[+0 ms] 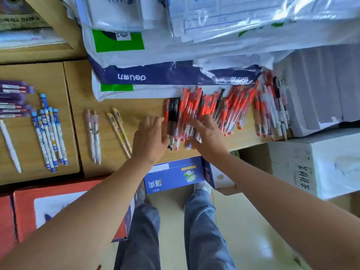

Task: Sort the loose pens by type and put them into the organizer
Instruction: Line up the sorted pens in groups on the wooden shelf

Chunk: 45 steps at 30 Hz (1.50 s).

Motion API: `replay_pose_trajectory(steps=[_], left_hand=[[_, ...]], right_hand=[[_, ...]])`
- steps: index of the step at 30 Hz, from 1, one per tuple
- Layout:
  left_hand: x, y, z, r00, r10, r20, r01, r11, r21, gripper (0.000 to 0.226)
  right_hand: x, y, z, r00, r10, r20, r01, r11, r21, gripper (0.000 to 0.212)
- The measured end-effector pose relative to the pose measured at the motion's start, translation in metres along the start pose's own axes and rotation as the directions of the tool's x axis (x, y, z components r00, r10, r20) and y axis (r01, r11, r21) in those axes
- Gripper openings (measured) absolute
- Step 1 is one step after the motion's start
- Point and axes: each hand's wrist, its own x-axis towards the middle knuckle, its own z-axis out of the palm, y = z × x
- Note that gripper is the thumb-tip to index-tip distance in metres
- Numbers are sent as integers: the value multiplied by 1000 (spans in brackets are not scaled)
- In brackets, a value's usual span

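Note:
A long heap of red-capped pens [229, 106] lies along the wooden surface, with one black-capped pen [174, 114] at its left end. My left hand [151, 138] lies flat beside the heap's left edge, fingers straight, touching the black-capped pen. My right hand [206, 133] rests on top of the red pens, fingers spread. Sorted groups lie to the left: two yellow pens [119, 131], two pale pink pens [94, 135], several blue-and-white pens [48, 137], one white pen [10, 146] and purple packs [13, 99]. No organizer is recognisable.
White and blue paper packs [155, 75] are stacked behind the pens. A grey-white stack [321, 90] stands at the right. A white carton [311, 164], a blue box [175, 176] and a red box [58, 201] sit below the front edge.

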Motion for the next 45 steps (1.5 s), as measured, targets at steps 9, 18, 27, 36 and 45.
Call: replay_pose_trajectory(steps=[9,18,27,36,45], left_hand=[[10,39,28,995,-101,20,102,994,-49,50],[25,84,19,989,56,-134,-36,988,151,35],[47,150,56,949,268,165,-303,919,252,64],[57,167,62,970,193,151,-232,920,315,68],[67,181,65,979,199,46,-204,944,258,45]], right_hand=[[0,37,-17,980,-185,77,189,981,-42,48],[0,92,-56,992,17,-122,-7,996,87,32],[-4,146,-68,958,283,-36,-281,958,67,53],[-11,176,-95,913,363,-187,-358,932,60,27],[0,193,-95,885,439,-155,-438,898,42,17]])
